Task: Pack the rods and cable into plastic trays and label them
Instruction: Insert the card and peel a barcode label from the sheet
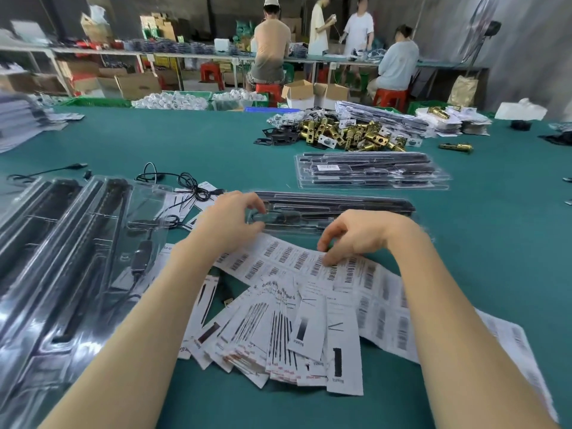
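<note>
A clear plastic tray (346,209) with black rods and a cable inside lies flat in front of me on the green table (185,140). My left hand (235,219) rests at the tray's left end, fingers curled over its edge. My right hand (353,235) hovers over a sheet of barcode labels (297,258) just below the tray, thumb and fingertips pinching at a label. A stack of packed trays (371,173) lies further back, one bearing a label. Loose black cables (185,184) lie left of the tray.
Open trays holding rods and a cable (71,258) fill the left side. Paper instruction cards (288,339) fan out near me. Brass lock parts (349,133) pile up at the back right. Several people work at a far bench (334,41).
</note>
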